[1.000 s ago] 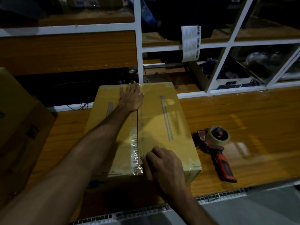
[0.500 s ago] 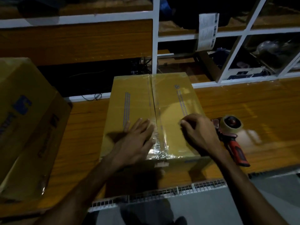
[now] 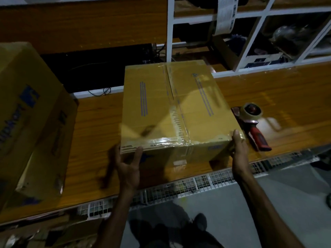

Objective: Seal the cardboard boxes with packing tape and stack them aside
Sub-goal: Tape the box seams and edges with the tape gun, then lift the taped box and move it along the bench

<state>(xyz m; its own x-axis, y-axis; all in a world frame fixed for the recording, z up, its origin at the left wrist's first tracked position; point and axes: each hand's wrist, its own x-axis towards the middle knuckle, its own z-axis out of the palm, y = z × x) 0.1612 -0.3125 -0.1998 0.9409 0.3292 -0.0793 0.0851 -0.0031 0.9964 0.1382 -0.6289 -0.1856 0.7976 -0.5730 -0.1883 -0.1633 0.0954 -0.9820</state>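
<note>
I see both hands on the box (image 3: pixel 172 106), one at each near corner. The left hand (image 3: pixel 128 166) is at the lower left corner of the box, with its thumb up on the top edge and its fingers spread along the side; it is blurry, so I cannot tell how tight it holds. The right hand (image 3: pixel 239 151) is at the lower right corner, with its thumb on the top edge and the rest of the hand flat against the side of the box.

The box sits in the middle of the frame on the wooden table (image 3: pixel 279 93). Its flaps are closed. Shiny clear tape (image 3: pixel 176 111) runs down the middle seam and also along the near top edge.

Just right of the box, the tape gun (image 3: pixel 250 120) lies on the table. It has a red and black handle and a roll of tape on it. It is near the right hand but not touching it.

At the left of the frame stands a bigger cardboard box (image 3: pixel 30 111) with a blue mark on it, tilted. In the upper right are white shelves (image 3: pixel 254 38) with dark things inside, and a strip of paper labels (image 3: pixel 225 13) hangs there.
</note>
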